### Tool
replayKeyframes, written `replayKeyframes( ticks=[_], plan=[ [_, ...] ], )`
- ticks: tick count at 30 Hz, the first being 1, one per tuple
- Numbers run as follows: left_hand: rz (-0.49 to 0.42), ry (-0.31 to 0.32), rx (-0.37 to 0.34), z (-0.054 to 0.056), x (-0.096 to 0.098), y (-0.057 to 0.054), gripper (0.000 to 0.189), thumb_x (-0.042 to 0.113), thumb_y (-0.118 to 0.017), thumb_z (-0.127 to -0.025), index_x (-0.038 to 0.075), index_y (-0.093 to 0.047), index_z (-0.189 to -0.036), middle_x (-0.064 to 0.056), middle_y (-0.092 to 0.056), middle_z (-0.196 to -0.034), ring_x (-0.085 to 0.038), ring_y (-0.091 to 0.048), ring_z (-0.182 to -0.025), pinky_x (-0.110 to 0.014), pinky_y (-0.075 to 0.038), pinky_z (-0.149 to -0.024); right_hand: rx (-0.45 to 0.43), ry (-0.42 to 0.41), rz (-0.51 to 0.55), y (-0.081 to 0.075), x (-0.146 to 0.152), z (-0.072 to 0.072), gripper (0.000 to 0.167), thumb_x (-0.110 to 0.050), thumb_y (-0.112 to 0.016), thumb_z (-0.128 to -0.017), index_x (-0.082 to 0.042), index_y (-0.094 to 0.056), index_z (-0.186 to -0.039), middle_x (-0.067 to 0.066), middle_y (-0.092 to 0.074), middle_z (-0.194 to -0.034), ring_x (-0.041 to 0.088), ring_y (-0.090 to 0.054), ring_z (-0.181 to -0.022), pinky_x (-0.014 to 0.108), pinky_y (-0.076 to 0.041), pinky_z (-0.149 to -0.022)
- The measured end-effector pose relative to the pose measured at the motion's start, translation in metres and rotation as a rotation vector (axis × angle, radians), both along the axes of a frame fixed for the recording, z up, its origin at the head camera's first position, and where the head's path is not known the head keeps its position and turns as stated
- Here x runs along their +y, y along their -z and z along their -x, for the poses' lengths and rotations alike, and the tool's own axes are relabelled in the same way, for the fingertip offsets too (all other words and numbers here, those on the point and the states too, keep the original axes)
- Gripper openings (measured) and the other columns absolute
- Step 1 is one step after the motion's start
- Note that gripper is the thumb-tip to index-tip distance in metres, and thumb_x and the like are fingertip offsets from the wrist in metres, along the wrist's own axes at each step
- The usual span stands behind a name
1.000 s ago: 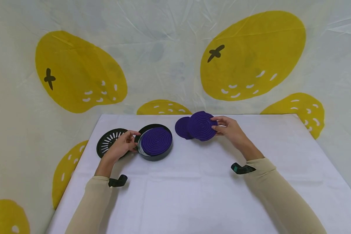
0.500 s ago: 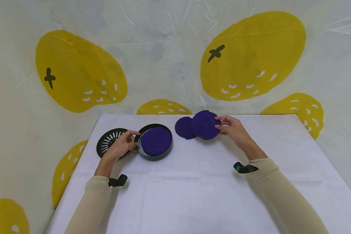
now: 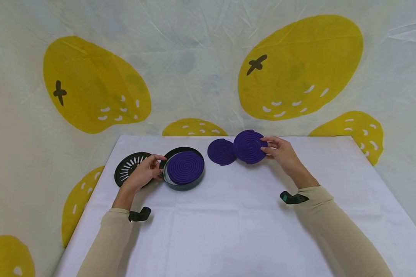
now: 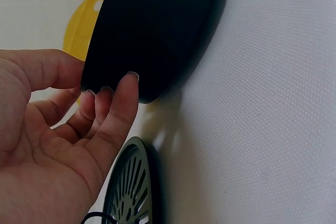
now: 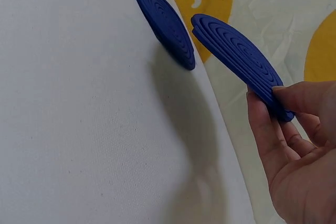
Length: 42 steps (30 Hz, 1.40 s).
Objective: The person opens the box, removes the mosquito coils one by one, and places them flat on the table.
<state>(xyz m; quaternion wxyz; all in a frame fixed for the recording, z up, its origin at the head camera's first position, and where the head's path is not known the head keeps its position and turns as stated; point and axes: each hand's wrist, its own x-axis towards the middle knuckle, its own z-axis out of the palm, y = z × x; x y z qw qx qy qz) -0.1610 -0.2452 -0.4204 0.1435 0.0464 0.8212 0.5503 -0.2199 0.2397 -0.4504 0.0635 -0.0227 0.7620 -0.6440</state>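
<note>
Disc (image 3: 250,147), held aloft by the closely pinched fingers of the right hand (image 3: 280,153), has shifted rightward, baring more of the second disc (image 3: 221,152) on the table (image 3: 208,234); I judge the two separated. Left hand (image 3: 145,174) pinches the black pan (image 3: 184,187) by its edge, third disc (image 3: 186,167) inside.

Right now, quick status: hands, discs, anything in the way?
Left hand grips bowl; one disc inside. Right hand pinches raised disc; another disc lies on table. Slotted plate beside bowl; nothing visibly blocking either hand.
</note>
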Motion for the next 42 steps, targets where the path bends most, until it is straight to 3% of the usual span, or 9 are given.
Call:
replayKeyframes(
  ticks=[11, 16, 25, 33, 42],
  plan=[
    [0.009, -0.011, 0.014, 0.012, -0.012, 0.03, 0.047, -0.008, -0.06, -0.093, -0.003, -0.05, -0.139, -0.01, -0.042, -0.09, -0.025, -0.053, -0.082, -0.038, -0.061, -0.072, -0.01, 0.025, -0.007, 0.002, 0.009, 0.002, 0.044, -0.001, -0.064, -0.097, 0.004, -0.054, -0.139, 0.008, -0.063, -0.105, 0.006, -0.063, -0.084, 0.027, -0.062, -0.078],
    [0.011, -0.011, 0.02, 0.012, -0.013, 0.032, 0.047, -0.005, -0.062, -0.093, 0.0, -0.051, -0.138, -0.009, -0.042, -0.091, -0.025, -0.054, -0.083, -0.037, -0.061, -0.072, -0.032, 0.03, -0.022, 0.005, 0.013, 0.005, 0.045, -0.002, -0.064, -0.097, 0.002, -0.053, -0.141, 0.009, -0.062, -0.107, 0.004, -0.062, -0.086, 0.028, -0.062, -0.08],
    [0.019, -0.01, 0.029, 0.012, -0.013, 0.033, 0.045, -0.006, -0.061, -0.093, 0.001, -0.052, -0.137, -0.009, -0.042, -0.09, -0.025, -0.054, -0.083, -0.037, -0.062, -0.072, -0.075, 0.025, -0.025, -0.005, 0.011, 0.003, 0.047, 0.001, -0.062, -0.097, 0.006, -0.05, -0.142, 0.011, -0.06, -0.106, 0.007, -0.063, -0.082, 0.03, -0.062, -0.079],
    [0.019, -0.019, 0.027, 0.011, -0.012, 0.033, 0.046, -0.006, -0.062, -0.092, 0.002, -0.052, -0.136, -0.01, -0.042, -0.09, -0.027, -0.056, -0.083, -0.037, -0.062, -0.071, -0.06, 0.036, -0.087, 0.007, 0.018, 0.007, 0.045, -0.007, -0.063, -0.1, 0.0, -0.052, -0.143, 0.0, -0.062, -0.102, 0.005, -0.062, -0.082, 0.026, -0.061, -0.079],
    [0.02, -0.011, 0.035, 0.011, -0.012, 0.033, 0.045, -0.005, -0.061, -0.093, 0.001, -0.052, -0.136, -0.01, -0.042, -0.091, -0.028, -0.055, -0.083, -0.039, -0.062, -0.072, -0.051, 0.042, -0.098, 0.012, 0.017, 0.007, 0.044, -0.005, -0.064, -0.099, 0.002, -0.054, -0.141, 0.006, -0.064, -0.103, 0.008, -0.064, -0.081, 0.026, -0.061, -0.075]
  ],
)
